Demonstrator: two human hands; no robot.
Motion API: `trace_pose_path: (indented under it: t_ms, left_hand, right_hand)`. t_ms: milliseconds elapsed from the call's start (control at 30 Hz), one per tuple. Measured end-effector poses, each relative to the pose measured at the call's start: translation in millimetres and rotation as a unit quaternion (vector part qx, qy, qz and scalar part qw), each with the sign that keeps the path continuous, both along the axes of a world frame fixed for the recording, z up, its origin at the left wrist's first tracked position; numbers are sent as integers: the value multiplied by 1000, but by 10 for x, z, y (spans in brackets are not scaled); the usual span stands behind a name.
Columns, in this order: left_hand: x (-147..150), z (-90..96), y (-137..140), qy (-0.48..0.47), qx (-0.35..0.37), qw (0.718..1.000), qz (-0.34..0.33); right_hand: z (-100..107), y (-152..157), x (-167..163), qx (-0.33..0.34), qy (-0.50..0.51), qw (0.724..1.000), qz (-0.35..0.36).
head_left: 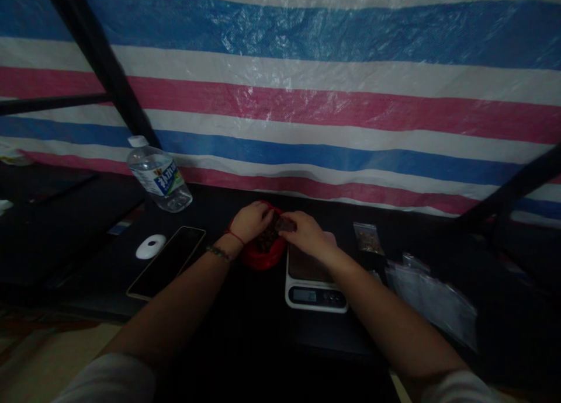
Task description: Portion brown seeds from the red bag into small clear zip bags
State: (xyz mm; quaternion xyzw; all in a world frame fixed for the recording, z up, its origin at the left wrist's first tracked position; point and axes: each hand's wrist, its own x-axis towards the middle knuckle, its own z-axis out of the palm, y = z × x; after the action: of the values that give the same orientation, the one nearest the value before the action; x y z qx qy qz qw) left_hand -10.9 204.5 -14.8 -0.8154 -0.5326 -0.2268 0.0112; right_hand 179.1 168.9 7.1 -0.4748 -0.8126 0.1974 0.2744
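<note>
A red bag or bowl [265,259] of small dark brown pieces [266,239] stands in front of me. Over its left rim bends my left hand [253,221], its fingers curled among the pieces; their tips are hidden. At the right rim, my right hand [302,230] pinches a small flat brownish thing [286,224] whose kind is too dim to make out. Beneath my right wrist lies a white digital scale [294,296] with a lit display; my hand and forearm hide part of its plate.
A clear bottle [161,178], a white oval case [151,246] and a phone [169,263] are on the left. To the right lie a small filled zip bag [367,238] and several flat clear bags [432,301]. A striped sheet [307,108] hangs behind the black table.
</note>
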Motion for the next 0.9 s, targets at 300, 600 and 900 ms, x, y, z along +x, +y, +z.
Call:
trace_pose_path:
  t_ms: [300,600,900]
  left_hand:
    - [169,121,-54,-653,-123,745,58]
    - [263,130,-106,-870,-223,439,7]
    - [336,124,-166,-868,-208,450,-21]
  right_hand:
    - [-28,-101,-144,-57,101,993,5]
    - [-23,-173,-258,-56,78,995,-2]
    - [-36,-181,-296,-61,47,997,-31]
